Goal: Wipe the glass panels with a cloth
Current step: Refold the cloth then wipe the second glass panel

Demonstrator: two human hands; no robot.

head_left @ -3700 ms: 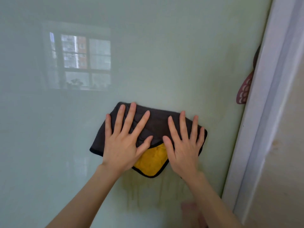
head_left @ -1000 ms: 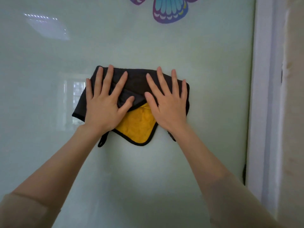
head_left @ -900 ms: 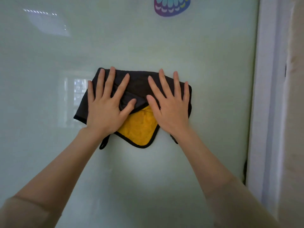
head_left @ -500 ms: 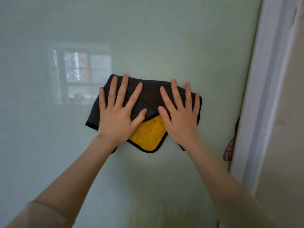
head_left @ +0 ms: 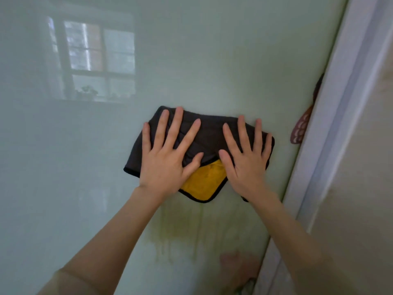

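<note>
Both hands are flat on the cloth (head_left: 209,133), pinning it against the glass panel (head_left: 212,60). The left hand (head_left: 165,165) covers the cloth's left half, fingers spread wide and straight, thumb angled toward the middle. The right hand (head_left: 246,165) does the same on the right half, fingers fanned out and pointing up, thumb reaching in toward the other thumb without touching it. Neither hand is gripping anything, they're just pressing with open palms.

The cloth is dark grey on the outside with a yellow side showing in a folded-down corner between the two wrists, edged in black trim. It sits on the right part of the panel, near the white frame (head_left: 331,128) but not touching it. Below the cloth there are greenish streaks (head_left: 170,235) running down the glass. A window reflection (head_left: 93,60) shows in the upper left of the panel, and a reddish sticker (head_left: 298,129) peeks out right against the frame, partly hidden by it
</note>
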